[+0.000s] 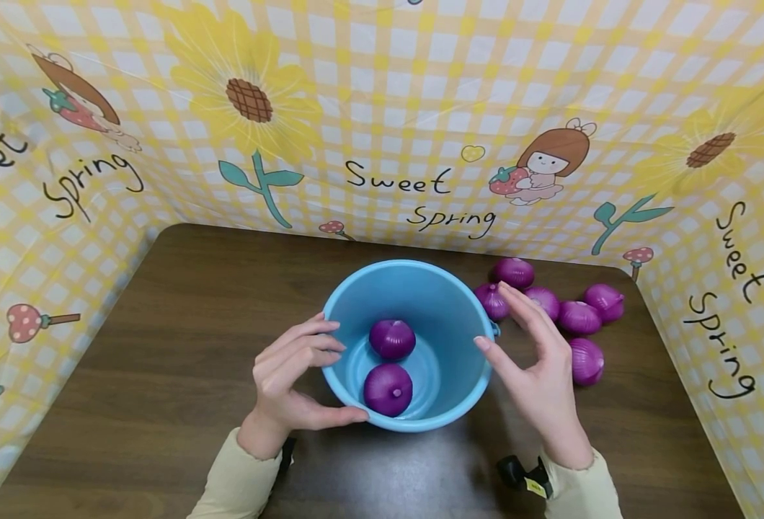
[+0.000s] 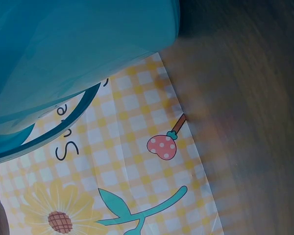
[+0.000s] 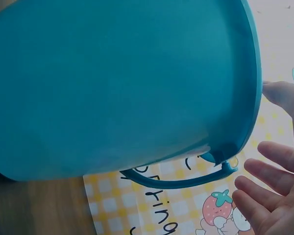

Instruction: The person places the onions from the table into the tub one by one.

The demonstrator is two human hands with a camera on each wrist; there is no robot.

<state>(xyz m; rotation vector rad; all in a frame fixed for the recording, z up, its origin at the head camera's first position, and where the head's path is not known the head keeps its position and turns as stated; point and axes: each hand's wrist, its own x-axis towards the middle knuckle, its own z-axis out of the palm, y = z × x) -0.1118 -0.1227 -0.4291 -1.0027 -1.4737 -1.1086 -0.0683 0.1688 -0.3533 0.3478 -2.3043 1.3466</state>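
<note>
A light blue bucket (image 1: 414, 427) stands on the table, with two purple onions (image 1: 388, 389) at its bottom. My left hand (image 1: 291, 378) holds the bucket's left rim, fingertips over the edge and thumb along the near side. On the right, my right hand (image 1: 538, 367) has its fingers spread and extended, the thumb tip right at the rim. In the right wrist view, the other fingers (image 3: 269, 176) stand apart from the bucket wall, near the handle (image 3: 181, 184). The left wrist view shows the bucket's outer wall (image 2: 88, 44); most of the left hand is hidden there.
Several more purple onions (image 1: 579, 317) lie in a loose group on the table's right side, beyond the right hand. Yellow checked cloth (image 1: 382, 108) walls in the dark wooden table (image 1: 161, 375) at the back and both sides.
</note>
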